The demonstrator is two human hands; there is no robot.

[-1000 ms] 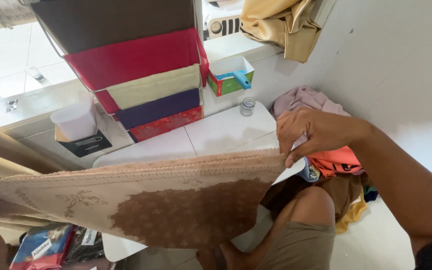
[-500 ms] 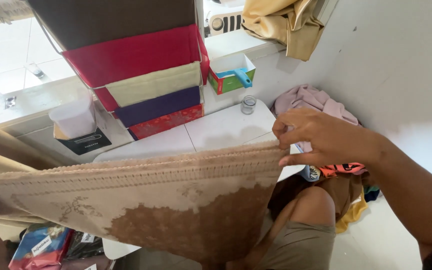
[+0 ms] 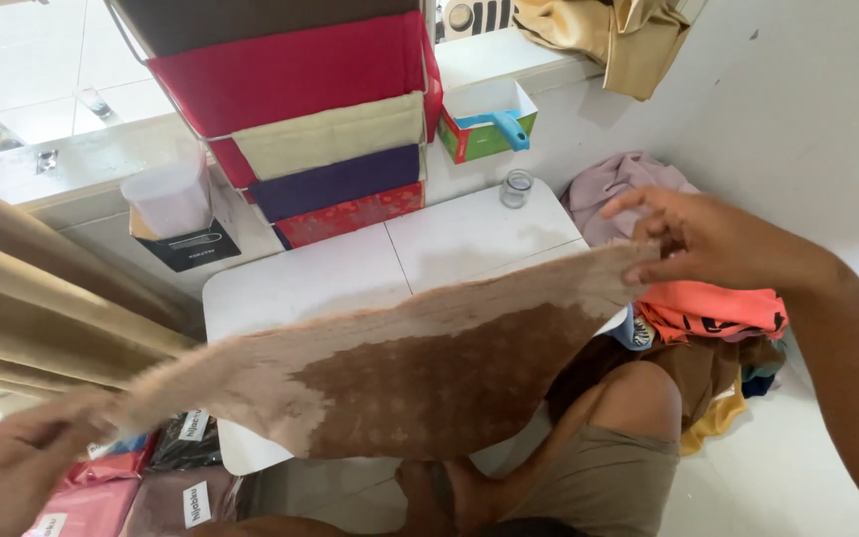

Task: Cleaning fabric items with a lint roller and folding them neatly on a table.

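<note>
A beige lace cloth (image 3: pixel 420 358) with a darker brown patterned middle is stretched in the air between my two hands, above a small white table (image 3: pixel 330 273). My right hand (image 3: pixel 713 239) pinches its far right corner near the pile of clothes. My left hand (image 3: pixel 27 462), blurred at the lower left, grips the opposite corner. The cloth slopes down from right to left and hides the table's front part.
A stack of folded fabrics (image 3: pixel 315 129) in red, cream, purple and patterned red stands at the table's back. A small glass jar (image 3: pixel 517 187) sits near the corner. A clothes pile (image 3: pixel 693 298) lies right, packaged cloths (image 3: pixel 141 487) lower left, a curtain (image 3: pixel 42 298) left.
The cloth has tilted and dropped on the left as my left hand moved lower and into view. My right hand shifted right and up with its corner.
</note>
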